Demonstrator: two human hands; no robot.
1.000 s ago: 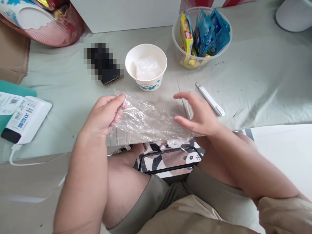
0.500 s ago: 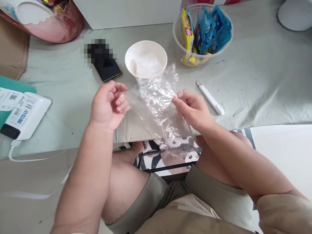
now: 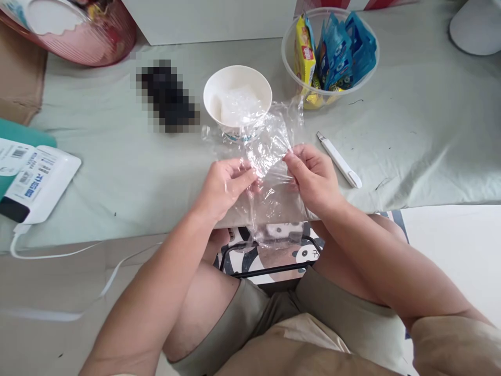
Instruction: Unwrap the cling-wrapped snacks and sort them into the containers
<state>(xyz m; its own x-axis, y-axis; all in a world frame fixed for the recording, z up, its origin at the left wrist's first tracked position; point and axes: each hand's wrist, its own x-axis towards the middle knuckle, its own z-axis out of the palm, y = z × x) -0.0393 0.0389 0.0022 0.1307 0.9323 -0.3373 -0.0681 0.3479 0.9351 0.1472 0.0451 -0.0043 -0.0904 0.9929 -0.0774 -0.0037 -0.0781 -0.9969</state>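
Observation:
A crinkled clear plastic bag (image 3: 270, 141) is stretched between my two hands above the table's front edge, its lower end hanging past that edge. My left hand (image 3: 233, 185) pinches it on the left, thumb against the fingers. On the other side my right hand (image 3: 311, 175) grips it between thumb and forefinger. Just behind the bag stands a white paper bowl (image 3: 211, 91) with clear crumpled plastic (image 3: 238, 104) in it; the bag overlaps part of its front. A white utility knife (image 3: 340, 161) lies to the right of my right hand.
A clear tub (image 3: 289, 62) of yellow and blue snack packets stands at the back right. A blurred-out dark phone (image 3: 168, 99) lies left of the bowl. At the far left are a white power bank (image 3: 58, 172) with a cable and a red basket (image 3: 97, 47).
My left hand has moved right and down and closed on the plastic bag, which it was beside with curled fingers before. My right hand keeps its hold, shifted slightly.

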